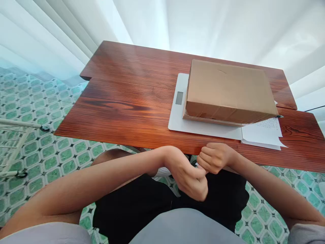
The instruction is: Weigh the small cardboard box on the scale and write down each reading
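My left hand (189, 178) is closed above my lap, its fingers curled inward toward my other hand. My right hand (213, 158) is a fist just beside it, close to the table's front edge. Something small and pale shows where the two hands meet, too little of it to name. Beyond them on the table, a closed cardboard box (228, 84) sits on a flat white scale (175, 117) with a grey display. Neither hand touches the box or the scale.
The reddish wooden table (122, 101) has a stepped left edge. Written sheets of paper (266, 134) stick out at the box's right, with a pen tip (279, 116) there. A white wire rack (17, 145) stands on the tiled floor at left; white curtains (203, 27) hang behind.
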{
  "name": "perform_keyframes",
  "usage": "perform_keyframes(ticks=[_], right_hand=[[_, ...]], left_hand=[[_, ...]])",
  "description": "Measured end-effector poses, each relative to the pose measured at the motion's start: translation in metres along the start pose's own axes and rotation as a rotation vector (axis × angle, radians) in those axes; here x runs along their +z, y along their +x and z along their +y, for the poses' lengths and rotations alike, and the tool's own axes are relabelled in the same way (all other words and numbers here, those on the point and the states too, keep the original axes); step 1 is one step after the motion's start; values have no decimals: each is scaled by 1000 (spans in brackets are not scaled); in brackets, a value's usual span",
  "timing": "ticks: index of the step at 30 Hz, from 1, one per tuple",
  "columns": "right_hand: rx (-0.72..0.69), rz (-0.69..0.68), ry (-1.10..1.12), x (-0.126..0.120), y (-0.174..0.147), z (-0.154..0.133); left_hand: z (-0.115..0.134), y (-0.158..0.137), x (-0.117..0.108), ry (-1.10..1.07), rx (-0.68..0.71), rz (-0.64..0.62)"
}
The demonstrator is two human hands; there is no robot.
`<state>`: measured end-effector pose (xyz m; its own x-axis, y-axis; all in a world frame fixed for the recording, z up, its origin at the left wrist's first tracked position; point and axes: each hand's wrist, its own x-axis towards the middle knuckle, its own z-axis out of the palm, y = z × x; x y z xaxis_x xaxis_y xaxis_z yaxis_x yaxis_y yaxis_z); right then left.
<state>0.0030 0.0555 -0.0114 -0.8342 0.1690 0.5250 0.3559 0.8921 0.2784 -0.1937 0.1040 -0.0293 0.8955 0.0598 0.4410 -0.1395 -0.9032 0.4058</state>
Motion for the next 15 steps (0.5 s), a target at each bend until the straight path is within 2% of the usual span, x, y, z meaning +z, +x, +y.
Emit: perform_keyframes(ticks=[1, 2, 3, 5, 7, 8, 9, 10, 12, 15], right_hand=[[21, 5, -42, -2, 0, -4], [38, 20, -73, -3, 0, -10], [46, 45, -88, -3, 0, -20], [28, 141, -39, 3, 1, -50], [-41, 227, 146, 17, 3, -91], [2, 120, 312, 28, 3, -112], [111, -135, 485, 40, 4, -131], [311, -436, 581, 53, 4, -149], [509, -625, 522, 82, 2, -173], [732, -833, 435, 119, -6, -187]], left_hand=[[0, -4, -13, 135, 318, -23], [1, -8, -23, 339, 536, 41], [1, -12, -32, 540, 606, 137], [0, -22, -42, 793, 515, 249], [-3, -31, -43, 875, 358, 265], [-5, -34, -41, 882, 283, 269], [-7, -36, -38, 883, 211, 294], [-10, -37, -35, 881, 142, 329], [-14, -37, -30, 869, 7, 390], [-18, -35, -25, 799, -133, 335]])
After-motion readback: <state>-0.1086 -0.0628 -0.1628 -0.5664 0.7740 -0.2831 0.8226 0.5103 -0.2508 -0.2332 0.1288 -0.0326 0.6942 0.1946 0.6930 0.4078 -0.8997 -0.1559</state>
